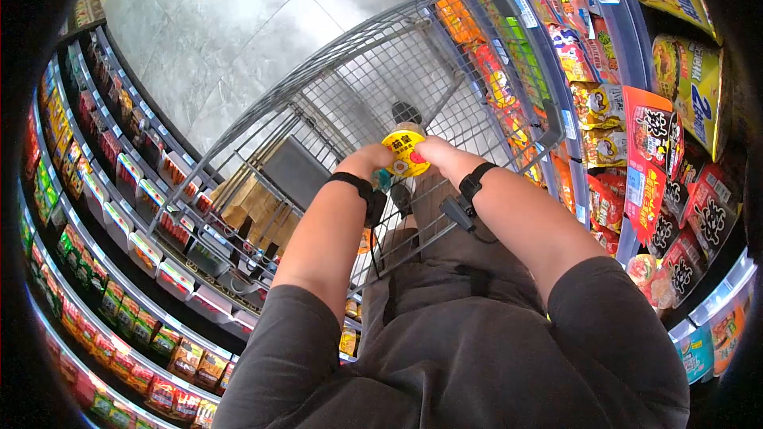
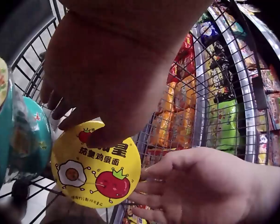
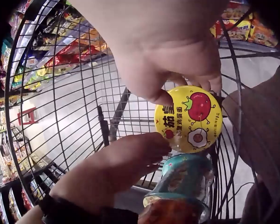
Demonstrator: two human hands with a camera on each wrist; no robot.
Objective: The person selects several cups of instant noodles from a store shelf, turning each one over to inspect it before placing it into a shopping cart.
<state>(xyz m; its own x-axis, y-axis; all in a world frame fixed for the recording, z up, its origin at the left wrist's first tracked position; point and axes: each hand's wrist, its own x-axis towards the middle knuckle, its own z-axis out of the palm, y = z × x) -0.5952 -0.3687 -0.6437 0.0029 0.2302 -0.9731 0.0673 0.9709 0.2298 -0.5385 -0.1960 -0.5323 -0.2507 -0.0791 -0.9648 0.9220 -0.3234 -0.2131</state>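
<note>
A round yellow lid tops the noodle cup point(image 1: 404, 152) point(image 2: 95, 179) point(image 3: 196, 126), held between both hands over the cart. My left hand point(image 1: 367, 160) point(image 2: 102, 74) point(image 3: 116, 163) grips one side, its thumb over the lid's edge. From the other side my right hand point(image 1: 439, 154) point(image 2: 200, 184) point(image 3: 172, 60) holds it, thumb at the rim and fingers round the side, partly hidden. Close beside the cup are teal-rimmed cups point(image 2: 35, 135) point(image 3: 184, 175) in clear wrap.
The wire cart point(image 1: 318, 56) surrounds the hands; a cardboard box point(image 1: 254, 210) and a grey panel point(image 1: 296, 173) are at its left. Packed shelves point(image 1: 628, 24) rise close on the right, and more shelves point(image 1: 119, 250) run along the left. Grey floor tiles point(image 1: 214, 24) lie ahead.
</note>
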